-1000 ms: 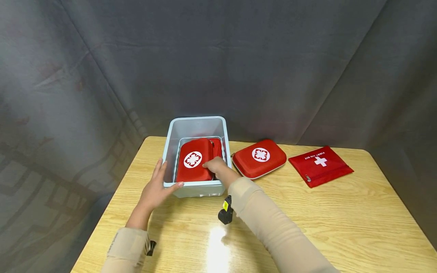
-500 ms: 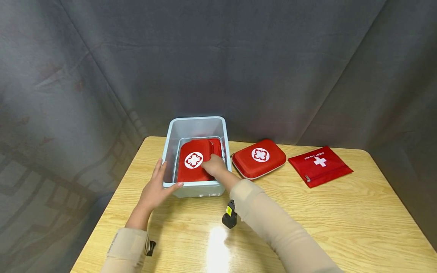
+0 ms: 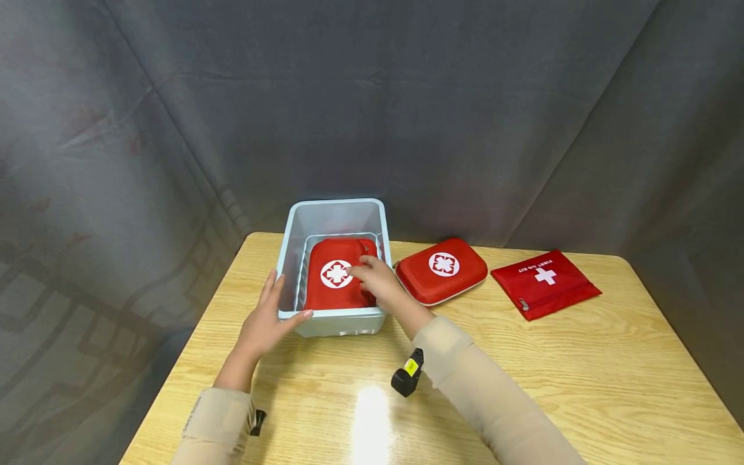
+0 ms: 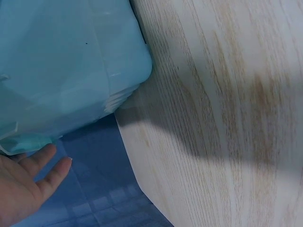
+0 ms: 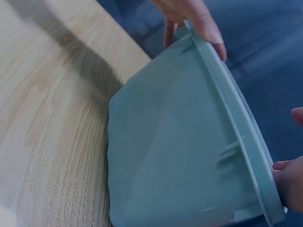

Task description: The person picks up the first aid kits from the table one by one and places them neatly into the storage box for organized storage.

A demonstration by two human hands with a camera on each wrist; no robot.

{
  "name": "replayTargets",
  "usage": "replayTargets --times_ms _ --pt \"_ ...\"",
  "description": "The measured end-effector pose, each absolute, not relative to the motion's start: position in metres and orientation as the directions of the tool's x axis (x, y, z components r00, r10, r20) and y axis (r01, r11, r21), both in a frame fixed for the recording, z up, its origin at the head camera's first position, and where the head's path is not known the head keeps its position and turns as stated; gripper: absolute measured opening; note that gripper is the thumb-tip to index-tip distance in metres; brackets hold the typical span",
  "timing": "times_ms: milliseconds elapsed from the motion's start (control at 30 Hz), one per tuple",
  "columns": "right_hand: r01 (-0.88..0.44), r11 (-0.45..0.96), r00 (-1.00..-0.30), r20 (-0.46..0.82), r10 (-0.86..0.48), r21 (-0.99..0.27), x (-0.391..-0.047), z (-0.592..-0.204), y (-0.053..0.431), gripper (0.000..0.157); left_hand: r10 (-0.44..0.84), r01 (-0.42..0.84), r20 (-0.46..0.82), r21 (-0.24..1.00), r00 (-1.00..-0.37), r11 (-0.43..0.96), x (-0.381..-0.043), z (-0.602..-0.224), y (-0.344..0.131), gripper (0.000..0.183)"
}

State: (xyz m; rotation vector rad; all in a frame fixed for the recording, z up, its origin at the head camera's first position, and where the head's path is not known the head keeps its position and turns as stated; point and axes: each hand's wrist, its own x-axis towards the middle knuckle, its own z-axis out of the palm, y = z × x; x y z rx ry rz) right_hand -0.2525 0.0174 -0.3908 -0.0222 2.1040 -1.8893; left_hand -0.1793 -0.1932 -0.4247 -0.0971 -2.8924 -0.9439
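In the head view, my left hand holds the near left corner of a grey plastic bin, its thumb over the front rim and its fingers along the outer left side. Inside the bin lies a red first aid case with a white round emblem, its top facing up. A second red zippered item shows beside its right edge, mostly hidden. Over the bin's right side reaches my right hand, fingers loosely spread above the case and gripping nothing. In the right wrist view its fingers show behind the rim.
Right of the bin, another red hard first aid case lies on the wooden table. Farther right is a flat red first aid pouch with a white cross. A dark grey curtain hangs behind the table.
The red case in the bin has shifted slightly right, covering more of the red item beside it. My right hand has let go and drawn back up and right. My left hand stays put.
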Motion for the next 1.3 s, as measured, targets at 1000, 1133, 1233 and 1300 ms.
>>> replayTargets --times_ms 1000,1133,1233,1300 --pt "0.296 -0.476 -0.942 -0.171 -0.289 -0.828 -0.25 -0.383 0.088 0.048 0.025 0.092 0.123 0.582 -0.992 0.808 -0.181 -0.425 -0.193 0.092" --pt "0.29 -0.493 -0.947 -0.171 -0.273 -0.82 -0.249 -0.387 0.096 0.041 0.03 0.097 0.126 0.572 -0.992 0.815 -0.181 -0.425 -0.193 0.092" --pt "0.289 -0.516 -0.952 -0.183 -0.248 -0.806 -0.248 -0.392 0.103 0.036 0.028 0.095 0.126 0.568 -0.992 0.817 -0.18 -0.425 -0.192 0.092" --pt "0.293 -0.526 -0.953 -0.197 -0.232 -0.799 -0.247 -0.397 0.108 0.029 0.027 0.094 0.126 0.563 -0.992 0.821 -0.18 -0.425 -0.192 0.092"
